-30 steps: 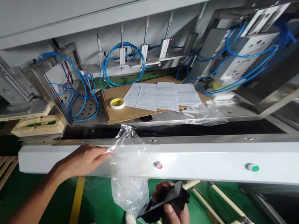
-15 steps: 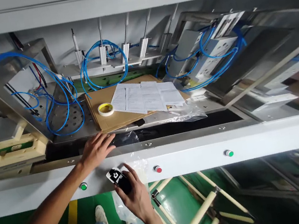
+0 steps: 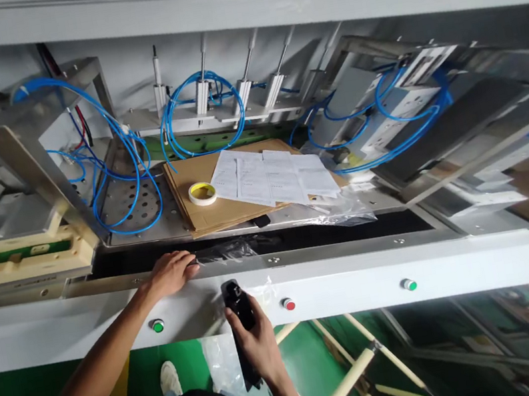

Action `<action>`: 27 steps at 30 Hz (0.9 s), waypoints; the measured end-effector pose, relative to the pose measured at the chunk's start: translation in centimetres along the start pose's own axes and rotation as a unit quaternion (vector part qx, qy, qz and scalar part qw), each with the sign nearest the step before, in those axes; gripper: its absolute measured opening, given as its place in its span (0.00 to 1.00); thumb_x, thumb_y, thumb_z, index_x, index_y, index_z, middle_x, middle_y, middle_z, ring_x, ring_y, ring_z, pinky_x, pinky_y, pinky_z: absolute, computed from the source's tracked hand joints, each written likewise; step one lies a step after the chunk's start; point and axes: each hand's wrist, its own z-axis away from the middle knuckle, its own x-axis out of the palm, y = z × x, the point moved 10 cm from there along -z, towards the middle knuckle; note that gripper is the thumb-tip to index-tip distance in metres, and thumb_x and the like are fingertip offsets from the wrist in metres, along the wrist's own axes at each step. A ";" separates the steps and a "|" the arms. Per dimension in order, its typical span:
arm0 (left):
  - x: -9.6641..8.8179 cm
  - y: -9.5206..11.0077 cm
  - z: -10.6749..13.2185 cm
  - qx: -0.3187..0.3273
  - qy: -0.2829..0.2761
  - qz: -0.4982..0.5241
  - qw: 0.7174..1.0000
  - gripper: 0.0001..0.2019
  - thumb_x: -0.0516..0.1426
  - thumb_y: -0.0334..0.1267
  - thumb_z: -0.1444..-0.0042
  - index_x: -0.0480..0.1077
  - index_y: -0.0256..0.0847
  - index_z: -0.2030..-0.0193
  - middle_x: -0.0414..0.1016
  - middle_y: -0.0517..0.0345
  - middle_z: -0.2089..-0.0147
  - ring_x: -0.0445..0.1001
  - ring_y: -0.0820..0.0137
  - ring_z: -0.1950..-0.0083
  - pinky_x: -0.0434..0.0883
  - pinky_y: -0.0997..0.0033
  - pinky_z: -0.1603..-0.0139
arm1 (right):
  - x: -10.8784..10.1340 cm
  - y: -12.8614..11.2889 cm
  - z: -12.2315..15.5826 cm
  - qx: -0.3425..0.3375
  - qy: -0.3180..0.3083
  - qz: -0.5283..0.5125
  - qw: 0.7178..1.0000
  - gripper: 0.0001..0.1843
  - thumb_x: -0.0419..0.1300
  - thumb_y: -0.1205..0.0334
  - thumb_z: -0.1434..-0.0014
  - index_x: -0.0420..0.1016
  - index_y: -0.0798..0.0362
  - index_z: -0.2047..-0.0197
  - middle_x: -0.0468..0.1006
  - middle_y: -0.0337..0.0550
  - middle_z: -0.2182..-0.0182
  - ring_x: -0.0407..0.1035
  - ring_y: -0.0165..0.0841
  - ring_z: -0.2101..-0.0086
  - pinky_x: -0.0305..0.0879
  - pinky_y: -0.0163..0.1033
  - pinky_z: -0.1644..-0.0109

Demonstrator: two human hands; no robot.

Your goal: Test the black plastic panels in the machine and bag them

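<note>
My right hand [image 3: 258,337] is closed round a long black part [image 3: 238,304], holding it upright in front of the machine's white front panel. The part's upper end has recesses and a shiny surface; its lower end shows beneath the hand. At the edge of the dark trough [image 3: 312,237], my left hand [image 3: 174,272] has its fingers bent and pressed together. Something small and dark shows at its fingertips, too little to name. Clear plastic film [image 3: 233,250] lies in the trough just right of that hand, and more clear plastic [image 3: 223,360] hangs below the panel.
Behind the trough, cardboard sheets [image 3: 197,219] carry printed papers [image 3: 274,176] and a tape roll [image 3: 202,193]. Blue air hoses [image 3: 172,132] loop around the cylinders. The panel has a red button [image 3: 289,304] and green buttons [image 3: 157,325]. A cream tube frame [image 3: 350,379] stands below right.
My right hand has turned the part: its white-and-black patterned face is out of sight and its long black side shows. My left hand's spread fingers have drawn together. The view has shifted slightly.
</note>
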 end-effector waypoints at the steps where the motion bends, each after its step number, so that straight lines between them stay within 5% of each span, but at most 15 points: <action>1: -0.1 -0.1 -0.2 0.001 0.002 0.003 1.000 0.15 0.54 0.44 0.26 0.76 0.39 0.43 0.81 0.49 0.42 0.79 0.61 0.43 0.75 0.61 0.39 | -0.1 0.4 -0.1 0.014 0.004 -0.002 1.000 0.32 0.64 0.40 0.37 0.75 0.52 0.38 0.85 0.52 0.48 0.79 0.47 0.48 0.75 0.54 0.39; 6: -1.1 0.5 -0.6 0.017 0.023 0.027 0.999 0.21 0.55 0.48 0.27 0.72 0.38 0.35 0.79 0.48 0.36 0.77 0.59 0.36 0.74 0.59 0.34 | 0.0 1.2 0.1 0.018 0.024 -0.013 0.999 0.30 0.66 0.38 0.40 0.78 0.52 0.45 0.85 0.45 0.59 0.77 0.42 0.57 0.76 0.46 0.51; 11: -5.0 0.7 0.2 0.003 0.091 0.057 0.994 0.21 0.49 0.46 0.25 0.71 0.41 0.34 0.76 0.47 0.33 0.73 0.58 0.31 0.70 0.52 0.27 | 0.2 0.6 0.9 0.047 0.045 -0.031 0.997 0.25 0.65 0.38 0.40 0.79 0.51 0.53 0.82 0.41 0.64 0.73 0.39 0.63 0.72 0.43 0.57; 14: -7.7 1.6 2.3 -0.002 0.138 0.079 0.987 0.21 0.49 0.46 0.26 0.69 0.41 0.32 0.73 0.45 0.31 0.70 0.55 0.29 0.65 0.45 0.24 | -0.3 0.1 1.4 0.074 0.075 -0.055 0.993 0.26 0.65 0.36 0.41 0.79 0.50 0.54 0.80 0.41 0.66 0.71 0.38 0.65 0.70 0.42 0.59; 17: -8.8 4.6 5.9 -0.017 0.164 0.101 0.981 0.20 0.52 0.47 0.27 0.69 0.41 0.35 0.78 0.44 0.38 0.76 0.55 0.36 0.74 0.49 0.32 | 0.1 -0.5 1.9 0.091 0.082 -0.122 0.985 0.29 0.62 0.34 0.38 0.79 0.51 0.50 0.77 0.40 0.68 0.69 0.36 0.68 0.67 0.40 0.64; 19: -7.8 7.5 8.5 -0.027 0.129 0.182 0.974 0.23 0.56 0.50 0.30 0.67 0.42 0.33 0.79 0.46 0.39 0.79 0.56 0.39 0.78 0.55 0.38 | 1.2 -1.4 1.8 0.074 0.065 -0.200 0.975 0.30 0.55 0.33 0.34 0.76 0.50 0.44 0.77 0.41 0.67 0.68 0.35 0.71 0.67 0.40 0.67; 22: -4.0 11.5 11.1 -0.054 -0.027 0.391 0.918 0.38 0.64 0.51 0.36 0.55 0.48 0.23 0.75 0.50 0.33 0.80 0.58 0.39 0.81 0.63 0.43 | 3.1 -3.7 1.1 0.008 0.025 -0.267 0.963 0.34 0.39 0.38 0.27 0.66 0.48 0.31 0.78 0.46 0.63 0.73 0.38 0.71 0.72 0.44 0.66; 24: -3.8 10.7 12.5 -0.109 -0.027 0.406 0.907 0.40 0.64 0.48 0.36 0.52 0.50 0.22 0.77 0.52 0.35 0.81 0.61 0.42 0.81 0.68 0.46 | 4.2 -5.7 0.2 -0.050 0.011 -0.224 0.973 0.36 0.33 0.43 0.26 0.58 0.48 0.25 0.81 0.52 0.57 0.78 0.43 0.64 0.75 0.48 0.61; 27: -8.0 5.7 15.3 -0.170 0.097 0.214 0.957 0.34 0.62 0.46 0.34 0.56 0.46 0.25 0.77 0.48 0.36 0.81 0.58 0.42 0.80 0.63 0.43 | 4.1 -10.2 -0.9 -0.185 0.089 -0.089 0.975 0.35 0.43 0.48 0.25 0.44 0.43 0.19 0.74 0.58 0.36 0.75 0.51 0.42 0.75 0.57 0.46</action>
